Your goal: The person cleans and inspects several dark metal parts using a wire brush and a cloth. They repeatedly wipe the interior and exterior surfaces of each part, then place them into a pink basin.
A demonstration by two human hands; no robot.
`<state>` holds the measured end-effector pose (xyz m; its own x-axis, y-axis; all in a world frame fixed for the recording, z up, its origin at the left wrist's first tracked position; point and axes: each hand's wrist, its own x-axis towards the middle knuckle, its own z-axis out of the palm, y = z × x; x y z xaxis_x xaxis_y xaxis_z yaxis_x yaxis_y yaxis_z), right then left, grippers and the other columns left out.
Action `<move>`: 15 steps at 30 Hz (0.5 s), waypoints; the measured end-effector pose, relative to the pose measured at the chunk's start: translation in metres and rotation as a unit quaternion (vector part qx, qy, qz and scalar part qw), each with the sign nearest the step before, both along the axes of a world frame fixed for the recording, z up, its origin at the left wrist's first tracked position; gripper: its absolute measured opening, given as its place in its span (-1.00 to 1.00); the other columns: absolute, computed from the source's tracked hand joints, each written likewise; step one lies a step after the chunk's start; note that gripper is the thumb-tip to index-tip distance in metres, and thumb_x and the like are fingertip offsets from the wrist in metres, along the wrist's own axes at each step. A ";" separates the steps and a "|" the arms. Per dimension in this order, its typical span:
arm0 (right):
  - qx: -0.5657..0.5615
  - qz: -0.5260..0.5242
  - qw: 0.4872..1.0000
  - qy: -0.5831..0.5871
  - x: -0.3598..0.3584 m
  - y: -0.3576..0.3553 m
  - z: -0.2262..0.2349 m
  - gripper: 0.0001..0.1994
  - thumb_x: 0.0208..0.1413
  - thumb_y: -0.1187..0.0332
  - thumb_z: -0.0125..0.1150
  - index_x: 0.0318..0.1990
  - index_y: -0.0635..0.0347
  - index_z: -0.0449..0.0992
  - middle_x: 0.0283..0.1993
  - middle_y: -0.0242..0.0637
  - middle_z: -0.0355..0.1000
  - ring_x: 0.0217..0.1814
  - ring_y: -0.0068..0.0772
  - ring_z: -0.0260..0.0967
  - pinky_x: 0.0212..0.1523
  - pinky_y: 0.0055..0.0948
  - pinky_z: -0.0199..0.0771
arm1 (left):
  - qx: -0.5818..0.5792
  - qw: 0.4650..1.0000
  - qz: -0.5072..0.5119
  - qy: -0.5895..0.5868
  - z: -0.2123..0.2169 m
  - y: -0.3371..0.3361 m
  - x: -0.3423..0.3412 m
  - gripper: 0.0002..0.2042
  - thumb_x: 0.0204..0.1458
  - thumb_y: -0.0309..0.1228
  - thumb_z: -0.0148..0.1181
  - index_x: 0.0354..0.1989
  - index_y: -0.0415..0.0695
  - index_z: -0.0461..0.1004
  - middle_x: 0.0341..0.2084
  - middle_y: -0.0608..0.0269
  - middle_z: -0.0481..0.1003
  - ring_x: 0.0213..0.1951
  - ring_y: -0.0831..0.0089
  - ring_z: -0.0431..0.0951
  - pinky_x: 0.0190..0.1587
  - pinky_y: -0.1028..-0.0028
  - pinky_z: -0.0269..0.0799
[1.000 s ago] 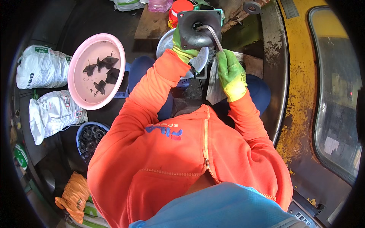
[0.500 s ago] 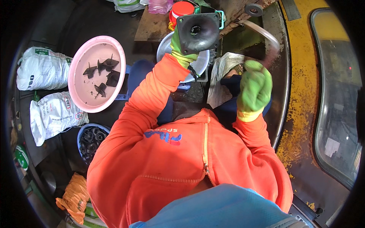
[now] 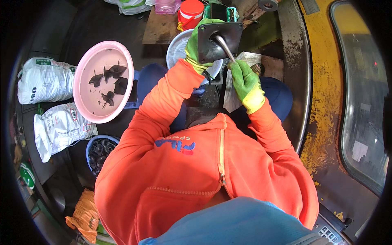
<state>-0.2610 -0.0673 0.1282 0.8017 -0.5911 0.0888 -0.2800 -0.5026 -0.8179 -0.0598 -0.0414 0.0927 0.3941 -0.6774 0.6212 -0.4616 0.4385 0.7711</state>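
Observation:
My left hand (image 3: 193, 48), in a green and yellow work glove, grips a black horn-shaped part (image 3: 210, 30) with a square flange and corner holes. The flange faces up, and a round opening sits in its middle. From the right, my right hand (image 3: 246, 83), gloved the same way, is closed round a slim metal tool (image 3: 224, 45). The tool's far end goes into the opening, so its tip is hidden. Below and behind the part sits a pale perforated basin (image 3: 174, 53), partly covered by my left hand.
To the left, a pink basin (image 3: 80, 96) holds several black finned pieces (image 3: 108, 99). Nearer stands a blue-rimmed tub (image 3: 88, 154) of black parts. White sacks (image 3: 47, 81) line the far left. A red lidded container (image 3: 192, 11) stands ahead; a rusty yellow panel (image 3: 320, 102) bounds the right.
My right hand has swung leftward and brought the tool from the upper right into the part's opening. The black part has shifted slightly right and down.

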 end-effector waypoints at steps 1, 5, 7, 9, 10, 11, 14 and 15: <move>-0.030 -0.048 0.998 -0.015 -0.003 0.003 -0.001 -0.81 0.28 0.40 0.02 -0.11 0.32 0.48 -0.26 -0.19 0.49 -0.26 -0.39 0.41 -0.21 -0.48 0.39 | -0.046 0.999 -0.008 0.015 0.001 0.001 -0.002 -0.88 -0.03 -0.46 0.14 -0.38 -0.24 0.54 -0.49 0.28 0.52 -0.44 0.51 0.51 -0.35 0.49 0.45; -0.072 0.010 0.954 -0.289 -0.012 0.006 0.001 -0.79 0.29 0.42 -0.05 -0.12 0.40 0.46 -0.35 -0.22 0.44 -0.31 -0.49 0.36 -0.33 -0.51 0.35 | -0.089 0.989 0.109 -0.043 0.011 0.010 -0.004 -0.65 -0.23 -0.47 0.40 -0.18 -0.24 0.58 -0.39 0.27 0.59 -0.37 0.48 0.57 -0.26 0.50 0.50; -0.192 0.036 0.933 -0.302 -0.011 0.006 0.001 -0.78 0.29 0.42 -0.09 -0.14 0.41 0.46 -0.41 -0.29 0.40 -0.38 -0.54 0.31 -0.40 -0.55 0.30 | -0.081 0.996 0.039 -0.009 0.013 0.010 -0.005 -0.71 -0.18 -0.48 0.35 -0.21 -0.23 0.56 -0.37 0.23 0.56 -0.35 0.45 0.55 -0.27 0.49 0.48; 0.099 0.008 0.995 -0.013 -0.008 0.007 0.002 -0.80 0.28 0.40 -0.04 -0.17 0.33 0.49 -0.41 -0.29 0.38 -0.40 -0.57 0.27 -0.34 -0.56 0.28 | -0.020 0.997 -0.003 -0.079 0.013 0.007 -0.004 -0.79 -0.15 -0.50 0.31 -0.28 -0.26 0.58 -0.48 0.28 0.56 -0.41 0.46 0.56 -0.27 0.50 0.49; 0.038 0.004 0.999 -0.016 -0.005 0.007 0.003 -0.80 0.27 0.33 -0.02 -0.15 0.26 0.46 -0.33 -0.08 0.40 -0.35 -0.17 0.41 -0.27 -0.37 0.40 | -0.029 0.999 -0.024 -0.016 0.012 0.005 -0.004 -0.77 -0.17 -0.48 0.33 -0.28 -0.24 0.57 -0.46 0.25 0.55 -0.41 0.44 0.55 -0.30 0.50 0.47; 0.025 -0.033 0.999 -0.014 -0.005 0.008 0.004 -0.80 0.27 0.34 -0.01 -0.15 0.28 0.46 -0.31 -0.08 0.40 -0.35 -0.19 0.41 -0.27 -0.39 0.41 | -0.040 0.997 -0.044 0.047 0.011 0.003 -0.004 -0.75 -0.20 -0.46 0.35 -0.28 -0.21 0.57 -0.43 0.22 0.54 -0.40 0.43 0.54 -0.33 0.49 0.46; 0.018 -0.016 0.993 -0.119 -0.012 0.011 0.013 -0.84 0.22 0.46 0.01 -0.13 0.35 0.45 -0.24 -0.14 0.42 -0.36 -0.34 0.39 -0.33 -0.47 0.40 | -0.037 0.999 0.009 -0.020 0.007 0.005 -0.002 -0.83 -0.10 -0.50 0.24 -0.30 -0.26 0.58 -0.50 0.27 0.55 -0.41 0.47 0.55 -0.29 0.50 0.48; 0.016 0.003 0.983 -0.185 -0.012 0.012 0.014 -0.84 0.20 0.52 0.01 -0.12 0.38 0.45 -0.21 -0.17 0.43 -0.36 -0.39 0.38 -0.35 -0.49 0.39 | -0.057 0.998 0.037 0.016 0.006 0.006 -0.003 -0.86 -0.04 -0.53 0.19 -0.31 -0.28 0.58 -0.52 0.30 0.55 -0.40 0.50 0.55 -0.27 0.51 0.49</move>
